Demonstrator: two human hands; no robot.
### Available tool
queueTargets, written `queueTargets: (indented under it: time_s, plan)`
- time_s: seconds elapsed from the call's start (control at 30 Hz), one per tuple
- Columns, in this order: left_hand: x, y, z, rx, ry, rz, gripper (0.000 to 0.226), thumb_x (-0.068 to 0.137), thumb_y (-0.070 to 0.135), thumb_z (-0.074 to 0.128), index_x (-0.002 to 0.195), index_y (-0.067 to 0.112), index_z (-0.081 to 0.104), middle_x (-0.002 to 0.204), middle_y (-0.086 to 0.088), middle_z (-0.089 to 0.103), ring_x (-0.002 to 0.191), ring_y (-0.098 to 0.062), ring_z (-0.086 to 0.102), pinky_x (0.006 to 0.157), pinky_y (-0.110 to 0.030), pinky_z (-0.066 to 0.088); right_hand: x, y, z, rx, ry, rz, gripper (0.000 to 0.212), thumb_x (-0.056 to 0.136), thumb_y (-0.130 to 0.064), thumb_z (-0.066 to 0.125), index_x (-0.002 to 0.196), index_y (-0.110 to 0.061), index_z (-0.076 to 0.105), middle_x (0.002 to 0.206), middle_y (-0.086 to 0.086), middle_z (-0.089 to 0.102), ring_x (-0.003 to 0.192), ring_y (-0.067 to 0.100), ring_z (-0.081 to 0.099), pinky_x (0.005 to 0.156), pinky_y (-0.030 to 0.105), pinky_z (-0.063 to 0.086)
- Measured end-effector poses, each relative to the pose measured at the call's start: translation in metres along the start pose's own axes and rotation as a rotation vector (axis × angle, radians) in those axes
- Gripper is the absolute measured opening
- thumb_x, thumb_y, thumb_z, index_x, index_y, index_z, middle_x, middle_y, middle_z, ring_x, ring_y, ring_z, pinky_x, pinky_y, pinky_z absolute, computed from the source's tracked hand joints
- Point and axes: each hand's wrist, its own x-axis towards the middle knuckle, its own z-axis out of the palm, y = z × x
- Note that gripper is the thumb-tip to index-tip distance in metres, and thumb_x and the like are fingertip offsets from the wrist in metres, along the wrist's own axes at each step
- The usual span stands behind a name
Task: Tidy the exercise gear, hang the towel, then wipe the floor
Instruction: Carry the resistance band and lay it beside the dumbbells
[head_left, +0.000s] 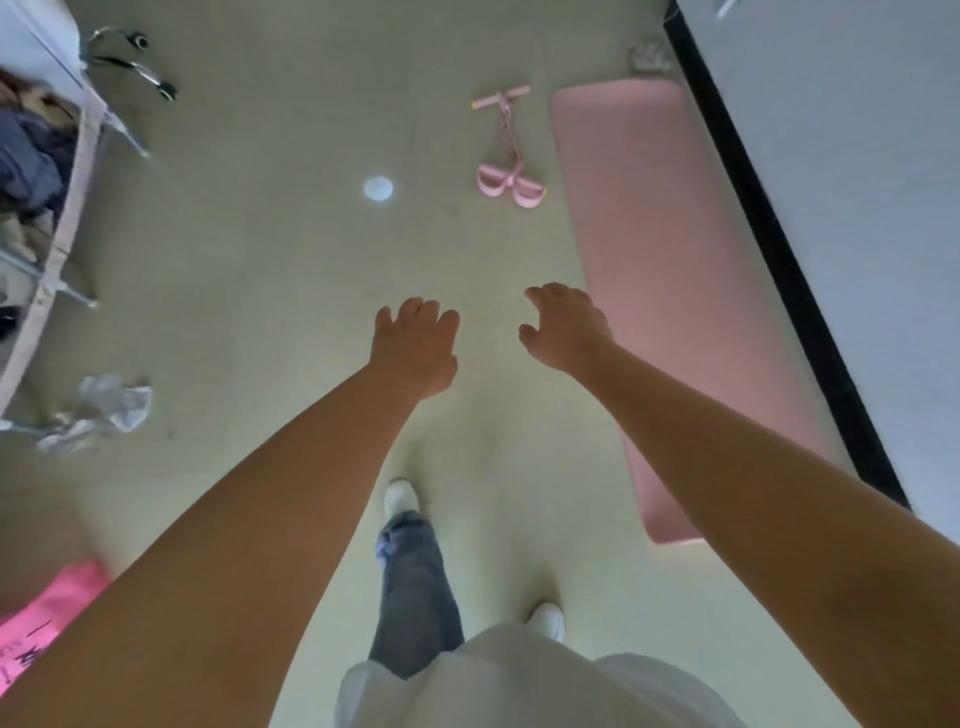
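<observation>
Both hands' grip spread, empty, left hand, right hand, pink mat just right

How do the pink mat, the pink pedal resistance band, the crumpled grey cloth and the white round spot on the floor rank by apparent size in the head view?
1. pink mat
2. pink pedal resistance band and crumpled grey cloth: look alike in extent, and the cloth lies nearer, so unranked
3. white round spot

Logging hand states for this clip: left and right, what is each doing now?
Left hand: open, fingers loosely curled, holding nothing.
Right hand: open, fingers loosely curled, holding nothing.
</observation>
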Motion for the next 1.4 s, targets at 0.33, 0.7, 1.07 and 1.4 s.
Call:
queueTargets:
  time_s: [0.33,0.7,1.07,1.4]
  plan:
    - [0.203,-0.153,-0.074,0.067,-0.048,0.06,0.045,0.095,0.025,0.042,0.139,0.015,0.035,0.148,-0.006,0.033,0.142,-0.025,0.022,0.112,-0.044,0.022,0.221,-0.093,-0.054,0.107,-0.006,0.088,0.048,0.093,-0.025,0.046,0.14,-0.015,0.039,0.143,0.005,0.041,0.132,0.028,0.036,0.103,0.04,0.037]
    - [0.452,-0.19,-0.162,0.09,-0.05,0.133,0.044,0.095,0.024,0.043,0.138,0.014,0.036,0.147,-0.008,0.033,0.141,-0.026,0.023,0.112,-0.044,0.023,0.467,-0.062,-0.137,0.124,0.002,0.095,0.049,0.094,-0.027,0.046,0.141,-0.014,0.038,0.147,0.007,0.037,0.134,0.028,0.034,0.106,0.041,0.036]
    - [0.68,-0.229,-0.263,0.076,-0.078,0.127,0.047,0.096,0.031,0.043,0.139,0.015,0.036,0.149,-0.007,0.033,0.143,-0.025,0.021,0.112,-0.042,0.023,0.698,-0.025,-0.232,0.113,-0.054,0.2,0.043,0.092,-0.027,0.048,0.133,-0.013,0.046,0.138,0.009,0.045,0.13,0.03,0.037,0.104,0.043,0.039]
    - [0.902,-0.307,-0.325,0.208,-0.11,0.346,0.048,0.095,0.034,0.044,0.138,0.014,0.038,0.145,-0.009,0.036,0.14,-0.025,0.025,0.111,-0.041,0.025,0.887,-0.045,-0.25,0.26,-0.084,0.468,0.045,0.091,-0.026,0.048,0.133,-0.012,0.045,0.133,0.013,0.049,0.124,0.031,0.042,0.1,0.041,0.04]
